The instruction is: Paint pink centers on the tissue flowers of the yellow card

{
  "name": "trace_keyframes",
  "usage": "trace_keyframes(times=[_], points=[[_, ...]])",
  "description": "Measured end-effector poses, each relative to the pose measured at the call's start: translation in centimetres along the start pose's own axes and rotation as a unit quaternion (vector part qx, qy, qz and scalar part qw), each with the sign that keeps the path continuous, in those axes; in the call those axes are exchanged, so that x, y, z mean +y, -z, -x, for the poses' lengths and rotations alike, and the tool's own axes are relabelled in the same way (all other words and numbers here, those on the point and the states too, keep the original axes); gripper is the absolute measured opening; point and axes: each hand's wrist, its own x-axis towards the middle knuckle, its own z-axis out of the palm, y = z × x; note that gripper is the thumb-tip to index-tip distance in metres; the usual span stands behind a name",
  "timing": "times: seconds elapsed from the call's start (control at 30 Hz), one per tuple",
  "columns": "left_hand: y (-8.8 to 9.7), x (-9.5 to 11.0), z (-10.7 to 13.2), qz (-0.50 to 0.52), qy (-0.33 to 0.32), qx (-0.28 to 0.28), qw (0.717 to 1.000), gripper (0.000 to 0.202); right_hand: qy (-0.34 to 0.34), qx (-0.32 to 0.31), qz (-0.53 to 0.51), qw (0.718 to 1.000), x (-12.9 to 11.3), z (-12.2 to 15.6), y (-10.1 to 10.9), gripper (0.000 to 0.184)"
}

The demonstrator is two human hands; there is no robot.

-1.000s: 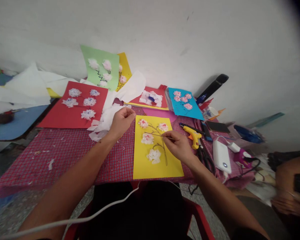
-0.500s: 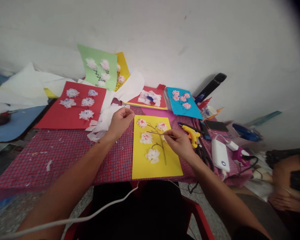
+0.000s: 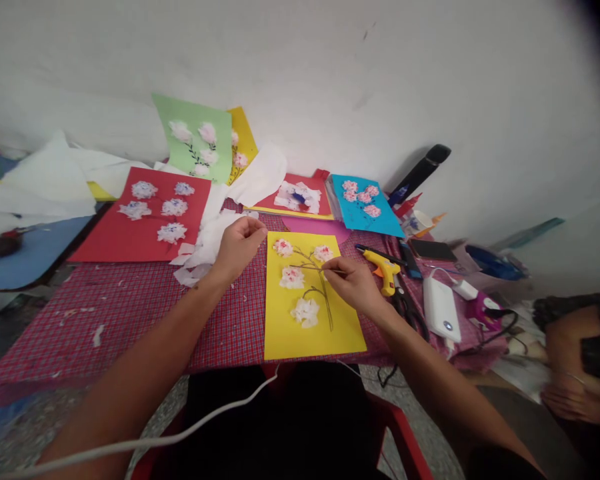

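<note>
My right hand (image 3: 351, 287) pinches a thin dark stick (image 3: 310, 268) and holds it low over a yellow paper sheet (image 3: 300, 340). The stick lies along a drawn brown branch among white and pink tissue flowers (image 3: 305, 312) glued on the sheet. My left hand (image 3: 240, 248) hangs just off the sheet's top left corner, its fingertips pressed together, with nothing visible in them. Crumpled white tissue paper (image 3: 203, 247) lies just below and left of that hand.
A yellow glue gun (image 3: 385, 272), black-handled scissors (image 3: 406, 307) and a white power bank (image 3: 441, 310) lie right of the sheet on a red checked cloth (image 3: 130, 320). Finished-looking coloured cards lean behind. A co-worker's hand (image 3: 570, 400) rests at the right.
My right hand and the stick have shifted slightly left over the yellow sheet. The whole view has drifted a little, and my left hand stays in nearly the same place.
</note>
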Motion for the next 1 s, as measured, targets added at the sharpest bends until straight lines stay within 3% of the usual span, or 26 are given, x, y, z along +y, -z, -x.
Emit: trace_keyframes(times=[0.43, 0.63, 1.0], points=[[0.0, 0.0, 0.0, 0.0, 0.0, 0.001, 1.0, 0.008, -0.084, -0.007, -0.084, 0.993, 0.5, -0.6, -0.2, 0.019], [0.0, -0.1, 0.0, -0.006, -0.003, -0.003, 1.0, 0.009, -0.078, 0.05, -0.095, 0.991, 0.5, 0.7, 0.9, 0.019], [-0.1, -0.5, 0.0, -0.013, 0.001, -0.004, 1.0, 0.01, -0.069, 0.087, -0.085, 0.99, 1.6, 3.4, 0.7, 0.019]])
